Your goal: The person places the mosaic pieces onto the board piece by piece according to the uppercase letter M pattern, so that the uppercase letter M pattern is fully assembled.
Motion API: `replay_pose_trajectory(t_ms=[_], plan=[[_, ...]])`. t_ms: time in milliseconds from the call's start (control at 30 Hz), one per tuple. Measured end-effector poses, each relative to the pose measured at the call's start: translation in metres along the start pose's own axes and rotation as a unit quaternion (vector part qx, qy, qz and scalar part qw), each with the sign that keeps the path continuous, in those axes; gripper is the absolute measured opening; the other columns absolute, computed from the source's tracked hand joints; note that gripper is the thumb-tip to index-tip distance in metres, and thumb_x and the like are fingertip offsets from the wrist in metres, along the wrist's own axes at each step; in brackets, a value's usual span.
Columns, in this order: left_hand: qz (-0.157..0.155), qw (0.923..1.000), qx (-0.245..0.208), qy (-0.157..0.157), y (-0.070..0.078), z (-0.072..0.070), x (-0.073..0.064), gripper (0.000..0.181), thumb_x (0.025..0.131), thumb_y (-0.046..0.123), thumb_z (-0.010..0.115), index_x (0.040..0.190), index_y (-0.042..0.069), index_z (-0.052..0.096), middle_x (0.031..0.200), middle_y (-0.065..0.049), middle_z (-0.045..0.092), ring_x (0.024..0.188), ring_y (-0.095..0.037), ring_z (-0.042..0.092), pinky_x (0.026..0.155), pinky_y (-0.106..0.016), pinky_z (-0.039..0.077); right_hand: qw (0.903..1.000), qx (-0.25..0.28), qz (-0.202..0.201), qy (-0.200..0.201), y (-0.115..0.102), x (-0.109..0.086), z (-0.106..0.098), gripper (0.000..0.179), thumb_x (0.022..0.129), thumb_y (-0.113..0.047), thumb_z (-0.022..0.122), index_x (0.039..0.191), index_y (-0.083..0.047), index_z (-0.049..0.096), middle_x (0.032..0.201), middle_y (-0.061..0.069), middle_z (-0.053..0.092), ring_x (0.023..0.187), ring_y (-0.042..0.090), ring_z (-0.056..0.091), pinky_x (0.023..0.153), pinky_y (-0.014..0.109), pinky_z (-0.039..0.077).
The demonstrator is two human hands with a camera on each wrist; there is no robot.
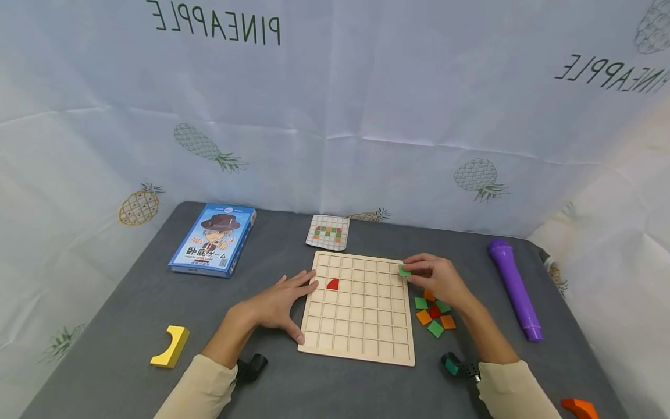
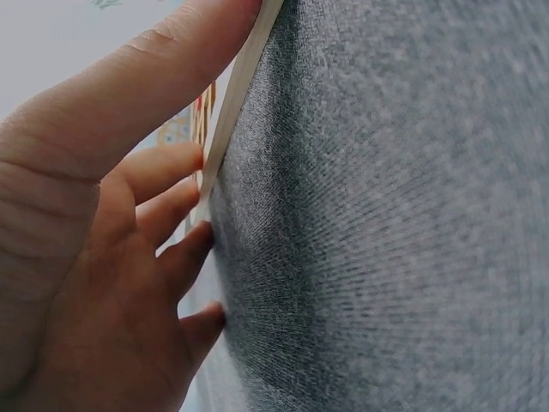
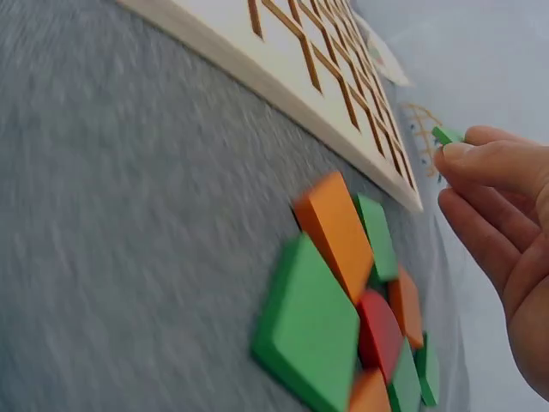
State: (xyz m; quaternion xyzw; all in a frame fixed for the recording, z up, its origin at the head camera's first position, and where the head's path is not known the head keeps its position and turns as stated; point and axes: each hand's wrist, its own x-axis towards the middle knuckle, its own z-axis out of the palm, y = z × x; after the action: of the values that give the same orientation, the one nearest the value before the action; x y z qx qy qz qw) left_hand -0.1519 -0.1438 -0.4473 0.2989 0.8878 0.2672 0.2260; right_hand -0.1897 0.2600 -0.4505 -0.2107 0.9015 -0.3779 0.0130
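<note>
A square wooden grid board (image 1: 357,317) lies on the dark table. My left hand (image 1: 280,302) rests along its left edge with fingers spread; in the left wrist view the thumb and fingertips touch the board's side. One red quarter-round tile (image 1: 333,284) sits in a cell in the upper left. Between thumb and fingers my right hand (image 1: 437,279) pinches a green tile (image 3: 447,136), over the board's upper right corner. Below that hand, right beside the board, several loose tiles lie together: green (image 3: 310,322), orange (image 3: 336,236) and a red one (image 3: 379,335).
Behind the board lies a card with a coloured grid pattern (image 1: 328,233). A blue game box (image 1: 213,240) is at the back left, with a yellow arched block (image 1: 171,347) nearer. On the right are a purple stick (image 1: 515,291) and an orange block (image 1: 580,408). Pineapple-print cloth hangs behind.
</note>
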Motion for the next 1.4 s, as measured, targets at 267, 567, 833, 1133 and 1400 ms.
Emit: replay_pose_trajectory(t_ms=[267,567,833,1133,1400], plan=[[0.002,1.0,0.003,0.0,0.0,0.0,0.001,0.119,0.067,0.043,0.095,0.16,0.006,0.032,0.174,-0.013,0.013,0.161,-0.04,0.012,0.126,-0.069,0.01,0.9995,0.029,-0.002,-0.012,-0.012,0.008,0.02,0.023,0.091,-0.011,0.077,0.113,-0.008,0.079,0.123,0.012,0.072,0.106,0.025,0.071,0.081,0.018,0.059],[0.009,0.9998,-0.015,-0.003,-0.002,0.0,0.0,0.118,0.069,0.042,0.094,0.161,0.007,0.03,0.174,-0.014,0.01,0.161,-0.04,0.009,0.126,-0.07,0.007,0.9973,0.069,-0.003,-0.024,-0.025,0.013,0.04,0.024,0.088,-0.012,0.079,0.112,-0.01,0.08,0.123,0.012,0.073,0.106,0.02,0.071,0.082,0.022,0.06],[-0.001,0.9999,-0.015,-0.007,-0.001,0.0,0.002,0.117,0.07,0.041,0.093,0.162,0.006,0.028,0.174,-0.014,0.008,0.161,-0.04,0.008,0.126,-0.069,0.006,0.9961,0.072,-0.024,-0.044,-0.034,0.02,0.054,0.023,0.089,-0.015,0.079,0.111,-0.011,0.08,0.122,0.01,0.074,0.106,0.023,0.072,0.082,0.022,0.06],[-0.024,0.9996,-0.012,-0.011,0.002,0.0,0.002,0.117,0.07,0.039,0.094,0.161,0.008,0.029,0.175,-0.01,0.007,0.162,-0.035,0.007,0.129,-0.062,0.01,0.9948,0.072,-0.039,-0.062,-0.048,0.028,0.068,0.023,0.089,-0.016,0.079,0.111,-0.011,0.081,0.12,0.009,0.075,0.106,0.023,0.072,0.082,0.021,0.06],[-0.025,0.9994,-0.017,-0.014,0.004,-0.001,0.003,0.116,0.07,0.039,0.093,0.161,0.006,0.029,0.175,-0.012,0.007,0.162,-0.037,0.006,0.129,-0.064,0.009,0.9915,0.091,-0.042,-0.083,-0.056,0.034,0.08,0.022,0.089,-0.016,0.079,0.11,-0.011,0.081,0.119,0.009,0.075,0.097,0.016,0.07,0.077,0.02,0.058]])
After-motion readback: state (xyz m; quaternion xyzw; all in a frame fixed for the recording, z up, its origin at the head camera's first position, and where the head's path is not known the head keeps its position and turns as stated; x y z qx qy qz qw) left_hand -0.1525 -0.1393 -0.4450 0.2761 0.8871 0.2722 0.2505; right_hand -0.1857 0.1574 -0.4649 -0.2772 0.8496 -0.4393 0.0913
